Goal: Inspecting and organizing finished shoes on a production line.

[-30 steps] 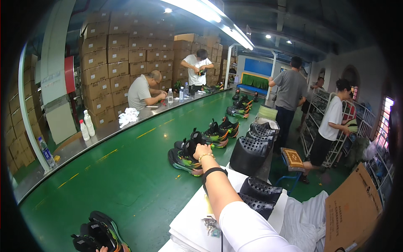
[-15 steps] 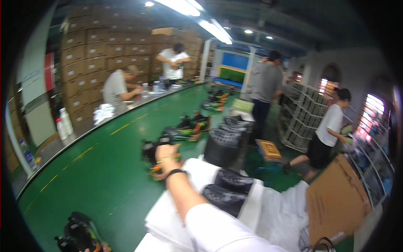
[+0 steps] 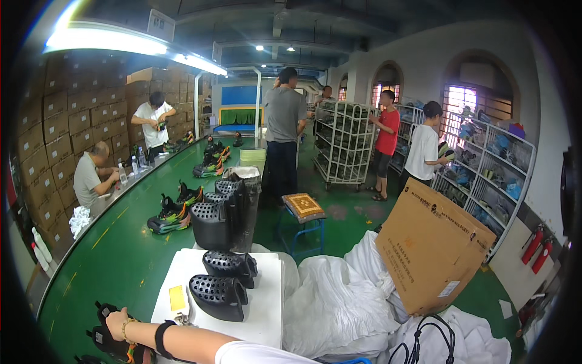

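My right hand (image 3: 116, 325) reaches across to the lower left, closed on a black sneaker (image 3: 104, 340) with orange and green on its sole. A bracelet and a black wristband circle that arm. Part of another black shoe (image 3: 90, 359) shows at the bottom edge, close beside it. My left hand is out of sight. On the white stack of sheets (image 3: 260, 303) to the right of my hand stand two black perforated plastic shoe forms (image 3: 218, 297). A yellow-and-white tag (image 3: 177, 298) with small metal pieces lies next to them.
More black forms (image 3: 212, 221) stand beyond the stack. Several sneakers (image 3: 170, 218) line the green table (image 3: 115, 255). White cloth sacks (image 3: 339, 297) and a brown carton (image 3: 430, 249) sit at right. A stool (image 3: 303, 209), a wheeled rack (image 3: 344, 142) and several people are behind.
My right hand has come back from the sneakers farther along the table to the lower left, with a sneaker in it. The view has turned right.
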`<action>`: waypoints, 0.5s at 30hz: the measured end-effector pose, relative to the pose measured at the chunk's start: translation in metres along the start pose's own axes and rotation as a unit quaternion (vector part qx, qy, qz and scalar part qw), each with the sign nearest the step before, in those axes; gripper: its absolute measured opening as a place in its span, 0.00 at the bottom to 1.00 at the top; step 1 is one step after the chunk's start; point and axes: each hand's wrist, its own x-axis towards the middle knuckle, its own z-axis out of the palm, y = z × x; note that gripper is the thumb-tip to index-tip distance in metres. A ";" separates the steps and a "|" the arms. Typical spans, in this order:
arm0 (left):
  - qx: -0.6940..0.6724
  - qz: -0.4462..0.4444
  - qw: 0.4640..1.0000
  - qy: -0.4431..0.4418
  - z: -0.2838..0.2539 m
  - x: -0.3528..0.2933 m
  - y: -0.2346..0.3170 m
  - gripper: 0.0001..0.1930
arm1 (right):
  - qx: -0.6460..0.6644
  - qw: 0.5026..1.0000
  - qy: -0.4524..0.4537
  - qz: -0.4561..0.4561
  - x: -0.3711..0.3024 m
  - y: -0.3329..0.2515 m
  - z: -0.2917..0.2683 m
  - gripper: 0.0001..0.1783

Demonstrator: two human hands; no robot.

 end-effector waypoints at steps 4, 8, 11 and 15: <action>0.038 0.025 0.997 0.060 -0.002 0.004 0.000 0.10 | 0.012 0.989 -0.015 -0.146 -0.055 -0.001 -0.057 0.15; 0.036 0.100 0.990 0.093 -0.002 0.012 0.023 0.09 | 0.089 0.958 0.041 -0.270 -0.148 0.065 -0.147 0.16; 0.019 0.080 0.995 0.058 -0.001 0.006 0.018 0.09 | 0.074 0.954 0.194 -0.217 -0.197 0.129 -0.178 0.16; 0.078 0.031 0.993 0.083 -0.035 -0.004 0.004 0.11 | 0.046 0.929 0.336 -0.148 -0.200 0.184 -0.156 0.16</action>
